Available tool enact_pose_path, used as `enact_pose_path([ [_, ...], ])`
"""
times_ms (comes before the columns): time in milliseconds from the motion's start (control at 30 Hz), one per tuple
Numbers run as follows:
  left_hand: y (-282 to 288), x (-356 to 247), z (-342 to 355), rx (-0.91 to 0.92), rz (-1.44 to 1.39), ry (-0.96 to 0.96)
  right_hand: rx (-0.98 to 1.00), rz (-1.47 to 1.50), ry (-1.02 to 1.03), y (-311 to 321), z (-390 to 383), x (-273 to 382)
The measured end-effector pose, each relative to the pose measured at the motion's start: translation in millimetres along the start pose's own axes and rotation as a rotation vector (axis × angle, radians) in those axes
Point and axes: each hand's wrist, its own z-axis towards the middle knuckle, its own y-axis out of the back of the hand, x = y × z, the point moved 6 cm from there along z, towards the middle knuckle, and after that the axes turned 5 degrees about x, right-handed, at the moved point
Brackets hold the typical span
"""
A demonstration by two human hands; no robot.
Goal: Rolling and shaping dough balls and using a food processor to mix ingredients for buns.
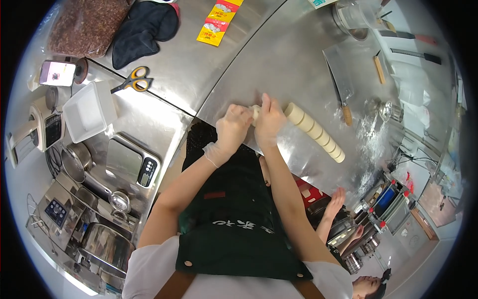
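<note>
Both my hands wear clear thin gloves and meet over the near edge of the steel table. My left hand [232, 127] is closed, its fingers pinching a small piece of pale dough [256, 114]. From the other side, my right hand [269, 121] grips the same piece, thumb and fingers pressed against it. Much of the dough piece is hidden by my fingers. Just right of my right hand lies a roll of pale dough [314, 131], cut into several pieces that still sit in a row on the steel tabletop [284, 65].
A cleaver-like knife [343, 107] and flour [371, 144] lie to the right. On the left are a digital scale [132, 159], a white tub [88, 110], scissors [135, 79] and a phone [57, 73]. Yellow packets [219, 22] lie at the back. A co-worker's hand [336, 202] shows at lower right.
</note>
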Motion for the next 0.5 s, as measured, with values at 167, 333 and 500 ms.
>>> enact_pose_path([
  [167, -0.5, -1.2, -16.0, 0.013, -0.085, -0.12, -0.092, -0.073, 0.038, 5.5, -14.4, -1.1],
  [333, -2.1, 8.0, 4.4, 0.033, -0.194, 0.048, -0.078, -0.032, -0.022, 8.1, -11.8, -6.7],
  [500, -6.9, -1.2, -16.8, 0.221, -0.166, -0.192, 0.093, -0.016, -0.293, 5.7, -30.8, -13.5],
])
